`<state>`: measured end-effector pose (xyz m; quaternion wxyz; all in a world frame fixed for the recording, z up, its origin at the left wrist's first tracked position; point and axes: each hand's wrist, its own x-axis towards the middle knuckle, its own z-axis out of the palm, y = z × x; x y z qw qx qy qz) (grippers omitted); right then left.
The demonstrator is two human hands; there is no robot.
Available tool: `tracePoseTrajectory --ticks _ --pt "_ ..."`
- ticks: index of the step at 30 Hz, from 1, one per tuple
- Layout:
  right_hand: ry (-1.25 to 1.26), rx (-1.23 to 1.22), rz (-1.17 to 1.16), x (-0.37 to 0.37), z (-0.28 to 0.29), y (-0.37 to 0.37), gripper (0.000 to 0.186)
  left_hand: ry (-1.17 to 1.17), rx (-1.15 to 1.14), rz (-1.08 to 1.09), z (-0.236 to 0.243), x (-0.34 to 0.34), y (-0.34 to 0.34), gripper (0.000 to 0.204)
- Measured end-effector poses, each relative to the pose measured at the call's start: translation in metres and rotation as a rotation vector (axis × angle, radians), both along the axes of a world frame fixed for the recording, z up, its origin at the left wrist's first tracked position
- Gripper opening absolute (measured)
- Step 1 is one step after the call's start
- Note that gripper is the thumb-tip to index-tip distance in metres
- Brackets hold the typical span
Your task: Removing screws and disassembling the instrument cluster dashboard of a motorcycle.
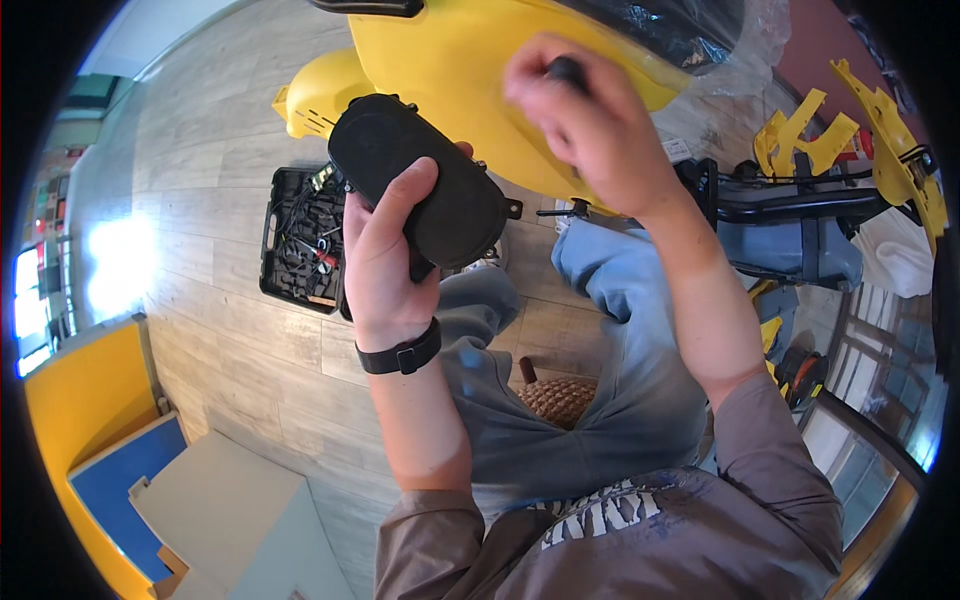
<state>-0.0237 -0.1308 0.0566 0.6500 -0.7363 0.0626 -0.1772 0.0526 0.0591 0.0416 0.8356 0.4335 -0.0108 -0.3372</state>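
My left hand [385,235] grips a black oval housing [415,180] with rounded ends and small mounting tabs along its rim. The thumb lies across its flat face while the fingers go behind it. To the right and higher up, my right hand [590,120] is closed around a black-handled tool [568,74]. Motion blurs this hand, and the tool's other end cannot be seen. Behind both hands stretches a large yellow body panel [450,70], with a rounded, slotted yellow part [330,90] at its left.
An open black tool case [285,250] lies on the wood floor [230,330] at left. Yellow frame pieces [805,135] and a black tube assembly [800,208] stand at right. Clear plastic wrap [755,45] is at top right, grey boxes [220,500] at lower left, a woven stool [560,400] below me.
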Motion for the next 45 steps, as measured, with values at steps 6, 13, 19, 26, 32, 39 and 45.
tracePoseTrajectory --ticks 6,13,19,26,32,39,45 --pt "-0.318 -0.015 -0.344 0.011 -0.009 -0.004 0.025 -0.048 0.056 -0.035 0.002 -0.001 0.0 0.043" --pt "-0.5 -0.338 -0.41 0.008 -0.011 -0.01 0.022 -0.067 0.013 -0.043 0.001 -0.002 -0.002 0.036" --pt "-0.401 -0.196 -0.444 -0.013 -0.004 -0.003 0.01 -0.044 -0.003 0.026 -0.004 -0.002 -0.004 0.033" --pt "-0.522 -0.436 -0.194 -0.002 0.004 0.021 0.018 -0.027 -0.02 0.134 -0.002 -0.001 -0.003 0.028" --pt "-0.525 -0.505 -0.214 0.001 0.004 0.024 0.018 -0.038 -0.032 0.14 -0.002 -0.001 -0.002 0.031" --pt "-0.504 -0.512 -0.216 0.0 0.003 0.021 0.017 -0.037 -0.034 0.154 -0.003 -0.002 -0.004 0.032" --pt "-0.45 -0.546 -0.184 -0.002 0.007 0.021 0.016 -0.04 -0.071 0.149 -0.008 0.001 -0.005 0.033"
